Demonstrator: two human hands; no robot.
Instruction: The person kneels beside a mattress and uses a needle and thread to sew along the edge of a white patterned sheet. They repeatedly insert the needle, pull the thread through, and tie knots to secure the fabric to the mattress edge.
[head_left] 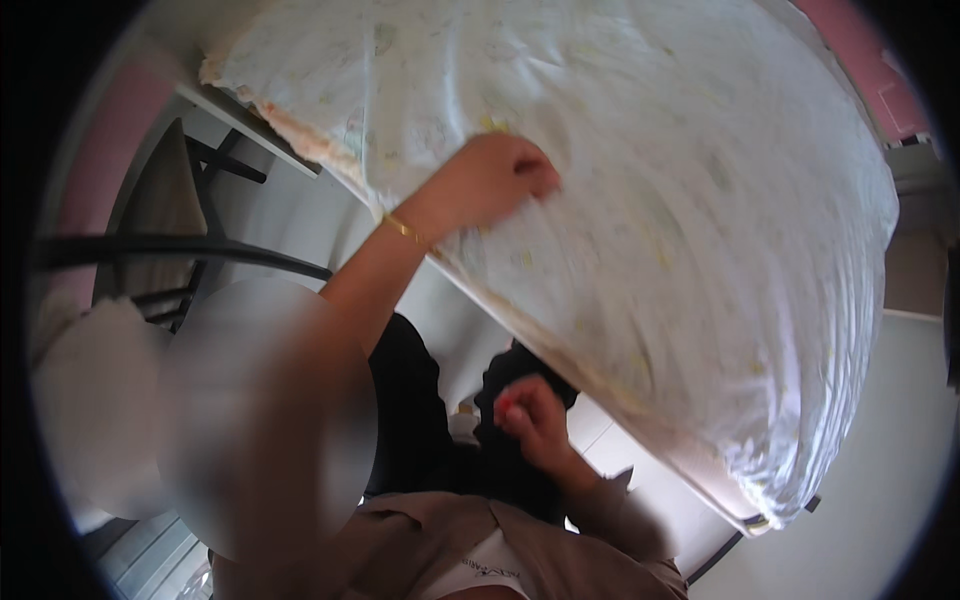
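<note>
My left hand (497, 180), below a gold bracelet (405, 228), reaches over a tabletop covered by a pale, wrinkled sheet (680, 200) with faint coloured prints. Its fingers are curled together just above or on the sheet; whatever they pinch, if anything, is hidden. A small yellow patch (492, 125) shows on the sheet beyond the knuckles. Close to my lap, before the table's near edge, my right hand (540, 425) is closed. A tiny red spot (505, 403) shows at its fingertips, too small to name.
A dark-framed chair (165, 200) stands at the left, past the table's corner. Lower left, a blurred pale round shape (265, 400) lies beside and under my left arm. The table's near edge (520, 325) slants down to the right. Pink surfaces (875, 75) appear at the upper right.
</note>
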